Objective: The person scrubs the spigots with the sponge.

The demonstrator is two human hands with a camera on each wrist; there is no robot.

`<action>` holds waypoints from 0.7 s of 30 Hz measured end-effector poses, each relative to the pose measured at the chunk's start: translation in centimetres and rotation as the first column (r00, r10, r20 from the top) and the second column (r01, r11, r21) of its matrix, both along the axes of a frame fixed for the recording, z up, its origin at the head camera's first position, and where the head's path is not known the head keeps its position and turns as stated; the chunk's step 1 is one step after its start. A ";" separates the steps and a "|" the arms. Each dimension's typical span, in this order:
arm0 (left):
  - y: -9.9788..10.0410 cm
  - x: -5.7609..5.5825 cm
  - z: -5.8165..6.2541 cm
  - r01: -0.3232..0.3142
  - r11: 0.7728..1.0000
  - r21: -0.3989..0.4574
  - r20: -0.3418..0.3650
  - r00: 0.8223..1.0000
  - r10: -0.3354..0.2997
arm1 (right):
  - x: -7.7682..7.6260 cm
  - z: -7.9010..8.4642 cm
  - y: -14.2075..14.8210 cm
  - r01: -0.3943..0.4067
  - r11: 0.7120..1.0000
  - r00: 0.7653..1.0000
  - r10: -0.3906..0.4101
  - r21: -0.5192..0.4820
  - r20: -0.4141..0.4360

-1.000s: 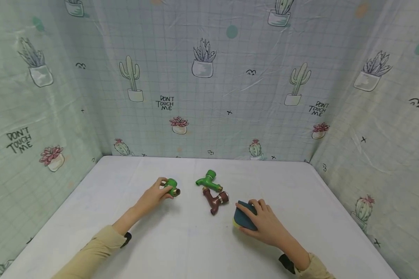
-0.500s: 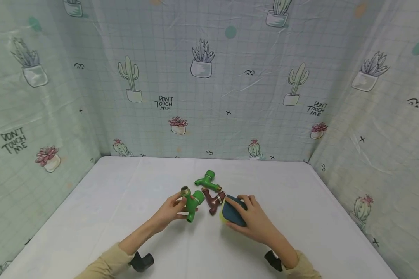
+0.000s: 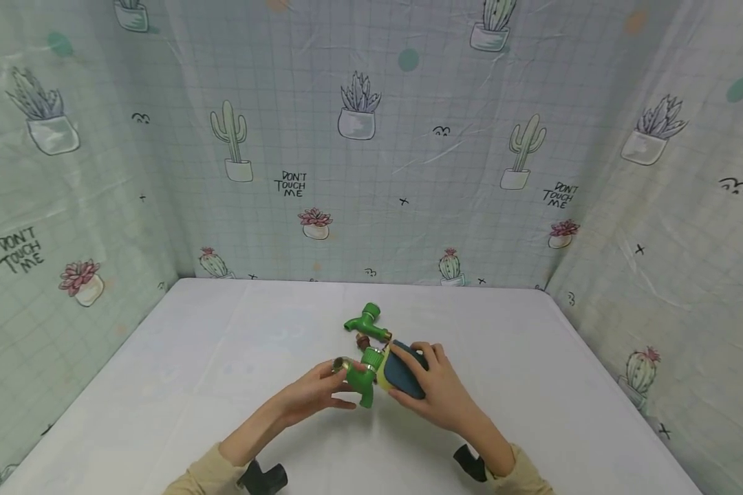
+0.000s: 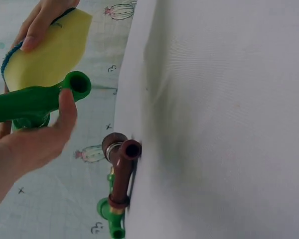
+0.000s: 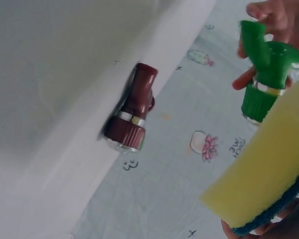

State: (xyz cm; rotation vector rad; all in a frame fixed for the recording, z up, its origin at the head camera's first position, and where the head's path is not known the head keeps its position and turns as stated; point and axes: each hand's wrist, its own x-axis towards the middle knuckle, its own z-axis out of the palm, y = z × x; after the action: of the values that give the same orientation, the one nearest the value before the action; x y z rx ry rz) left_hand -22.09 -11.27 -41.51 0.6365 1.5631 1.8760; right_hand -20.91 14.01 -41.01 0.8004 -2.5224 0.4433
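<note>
My left hand [image 3: 312, 397] grips a green tap [image 3: 362, 377] above the table, its threaded brass end toward the wrist. Close to the tap's knob, my right hand [image 3: 436, 388] holds a sponge [image 3: 402, 371], yellow on one side and dark blue on the other. In the head view the yellow face is turned to the tap; whether they touch I cannot tell. A brown tap [image 5: 134, 109] lies on the table behind the held things, mostly hidden in the head view. Beyond it lies a second green tap [image 3: 368, 323].
The white table [image 3: 248, 330] runs back to a hanging cloth [image 3: 371, 172] printed with cacti, which also covers both sides. Black wrist mounts [image 3: 265, 478] show under the sleeves.
My left hand has lifted the green tap from the left, brought it to the middle and turned it. My right hand has moved left with the sponge until beside that tap.
</note>
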 end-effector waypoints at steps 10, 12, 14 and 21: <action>1.3 0.1 0.3 0.086 0.990 0.108 0.206 0.973 -0.107 | 0.4 0.8 -1.1 -0.068 0.998 0.994 0.068 -0.004 -0.090; 1.5 0.1 0.0 0.033 0.997 0.068 0.212 0.976 -0.047 | 0.4 0.8 -1.2 -0.072 0.997 0.992 0.073 0.010 -0.099; 1.7 0.1 -0.4 -0.036 0.999 0.041 0.203 0.979 0.027 | 0.4 0.6 -1.4 -0.078 0.997 0.991 0.079 0.021 -0.107; 2.3 0.4 -1.3 -0.247 0.969 -0.027 0.133 0.959 0.249 | 1.0 -0.5 -2.0 -0.113 0.992 0.981 0.121 0.059 -0.149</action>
State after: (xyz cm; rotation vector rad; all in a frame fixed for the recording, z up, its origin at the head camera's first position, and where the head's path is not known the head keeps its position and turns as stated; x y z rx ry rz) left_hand -21.74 -8.93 -42.78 0.3108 1.6225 2.0446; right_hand -19.95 12.00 -41.48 0.9680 -2.3618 0.3435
